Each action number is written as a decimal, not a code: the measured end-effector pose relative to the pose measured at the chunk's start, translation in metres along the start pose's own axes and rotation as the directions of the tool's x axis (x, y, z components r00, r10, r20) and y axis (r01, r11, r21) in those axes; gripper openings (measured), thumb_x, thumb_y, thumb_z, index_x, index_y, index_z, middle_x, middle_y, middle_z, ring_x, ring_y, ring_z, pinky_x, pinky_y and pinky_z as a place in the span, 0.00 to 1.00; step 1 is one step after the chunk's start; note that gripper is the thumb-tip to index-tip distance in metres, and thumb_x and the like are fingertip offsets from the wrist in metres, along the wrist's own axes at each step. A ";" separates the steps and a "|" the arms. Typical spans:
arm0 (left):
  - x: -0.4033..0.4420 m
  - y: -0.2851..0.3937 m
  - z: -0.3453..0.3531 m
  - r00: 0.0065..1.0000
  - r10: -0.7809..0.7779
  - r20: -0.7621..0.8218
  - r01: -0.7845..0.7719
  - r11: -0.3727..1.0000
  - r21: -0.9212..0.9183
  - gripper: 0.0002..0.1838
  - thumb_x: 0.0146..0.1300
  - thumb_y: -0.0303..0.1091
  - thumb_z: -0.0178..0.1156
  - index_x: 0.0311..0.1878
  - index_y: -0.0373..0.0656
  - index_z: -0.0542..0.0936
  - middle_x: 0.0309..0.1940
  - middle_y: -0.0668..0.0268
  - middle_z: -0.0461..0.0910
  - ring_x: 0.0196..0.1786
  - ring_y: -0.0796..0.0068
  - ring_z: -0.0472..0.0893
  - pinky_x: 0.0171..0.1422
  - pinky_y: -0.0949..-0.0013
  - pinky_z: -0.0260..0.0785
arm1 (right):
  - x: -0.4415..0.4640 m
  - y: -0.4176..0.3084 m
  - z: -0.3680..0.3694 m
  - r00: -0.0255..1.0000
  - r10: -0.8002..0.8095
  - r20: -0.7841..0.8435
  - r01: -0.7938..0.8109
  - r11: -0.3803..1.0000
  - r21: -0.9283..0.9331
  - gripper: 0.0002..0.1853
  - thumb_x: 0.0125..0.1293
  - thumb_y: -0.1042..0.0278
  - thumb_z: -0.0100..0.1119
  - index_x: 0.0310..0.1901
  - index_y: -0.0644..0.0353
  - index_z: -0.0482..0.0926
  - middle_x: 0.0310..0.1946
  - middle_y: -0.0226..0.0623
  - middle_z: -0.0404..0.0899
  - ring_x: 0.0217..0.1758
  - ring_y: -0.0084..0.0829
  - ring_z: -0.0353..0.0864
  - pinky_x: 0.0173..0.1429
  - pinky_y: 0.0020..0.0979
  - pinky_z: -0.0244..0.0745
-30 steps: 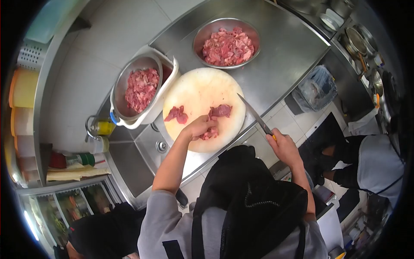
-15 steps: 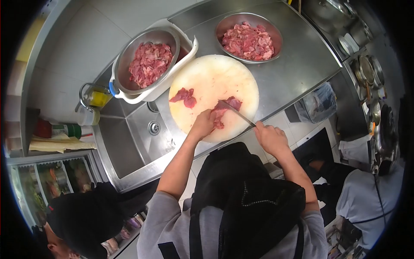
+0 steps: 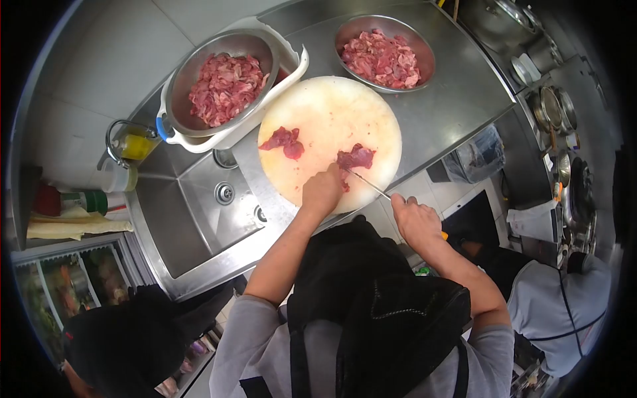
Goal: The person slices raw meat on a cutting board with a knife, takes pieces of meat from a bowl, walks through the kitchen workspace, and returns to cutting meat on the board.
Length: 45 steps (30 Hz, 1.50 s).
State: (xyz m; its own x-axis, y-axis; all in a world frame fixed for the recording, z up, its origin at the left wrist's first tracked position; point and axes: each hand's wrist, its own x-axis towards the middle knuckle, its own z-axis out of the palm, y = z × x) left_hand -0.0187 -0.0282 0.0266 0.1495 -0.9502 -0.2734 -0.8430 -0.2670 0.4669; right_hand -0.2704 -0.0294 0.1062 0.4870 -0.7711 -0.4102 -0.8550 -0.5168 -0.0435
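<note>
A round white cutting board (image 3: 332,109) lies on the steel counter. On its near right part is a piece of raw red meat (image 3: 356,157), whose lower end is partly covered by my left hand (image 3: 323,191). The fingers of that hand are closed on the meat. My right hand (image 3: 417,222) is wrapped around the handle of a knife (image 3: 369,184). The knife's blade reaches over the board to the meat, close to my left fingertips. Another raw meat piece (image 3: 284,141) rests at the board's left side.
Behind the board stands a steel bowl (image 3: 430,60) of cut meat. Another meat-filled bowl (image 3: 178,99) sits in a white basin (image 3: 295,71) at the left. A sink (image 3: 182,232) adjoins the counter. People are at the lower left (image 3: 126,338) and right (image 3: 554,298).
My left hand has turned and its fingers now cover more of the meat's near end. The blade has shifted down toward me, off the upper part of the meat.
</note>
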 end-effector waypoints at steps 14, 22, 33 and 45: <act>-0.011 -0.026 0.018 0.953 0.247 -0.178 -0.250 0.968 0.004 0.14 0.82 0.42 0.56 0.45 0.40 0.78 0.25 0.43 0.85 0.28 0.39 0.87 0.34 0.38 0.79 | 0.015 0.004 0.014 0.995 0.093 -0.026 -0.094 0.994 -0.060 0.09 0.77 0.67 0.55 0.54 0.56 0.73 0.40 0.50 0.87 0.43 0.53 0.94 0.46 0.52 0.88; -0.009 -0.045 0.003 0.974 0.173 -0.143 -0.192 0.973 -0.131 0.19 0.84 0.44 0.53 0.45 0.35 0.79 0.29 0.38 0.85 0.34 0.32 0.86 0.42 0.35 0.77 | 0.032 0.026 0.001 0.985 0.086 -0.152 -0.051 0.974 0.223 0.14 0.86 0.51 0.51 0.51 0.54 0.77 0.36 0.54 0.89 0.41 0.66 0.89 0.49 0.63 0.83; -0.003 -0.049 -0.003 0.993 0.109 -0.049 -0.118 0.961 -0.252 0.20 0.83 0.42 0.51 0.49 0.31 0.79 0.38 0.33 0.86 0.44 0.29 0.86 0.53 0.35 0.76 | -0.001 -0.001 0.009 0.965 0.021 -0.260 0.011 0.993 0.121 0.13 0.83 0.54 0.56 0.46 0.55 0.76 0.31 0.48 0.87 0.32 0.59 0.89 0.39 0.57 0.85; -0.021 -0.034 -0.014 0.988 0.153 0.002 -0.150 0.973 -0.177 0.16 0.82 0.42 0.54 0.53 0.37 0.80 0.34 0.39 0.87 0.41 0.32 0.87 0.50 0.35 0.77 | 0.016 -0.004 0.020 0.979 0.072 -0.190 -0.069 0.997 0.020 0.10 0.82 0.58 0.54 0.48 0.55 0.75 0.34 0.50 0.88 0.34 0.59 0.90 0.42 0.57 0.86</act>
State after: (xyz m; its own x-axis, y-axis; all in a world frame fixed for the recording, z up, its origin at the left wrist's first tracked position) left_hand 0.0136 -0.0018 0.0279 0.0176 -0.9796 -0.2003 -0.7512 -0.1451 0.6439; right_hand -0.2622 -0.0324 0.0814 0.4492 -0.8628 -0.2318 -0.8901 -0.4545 -0.0332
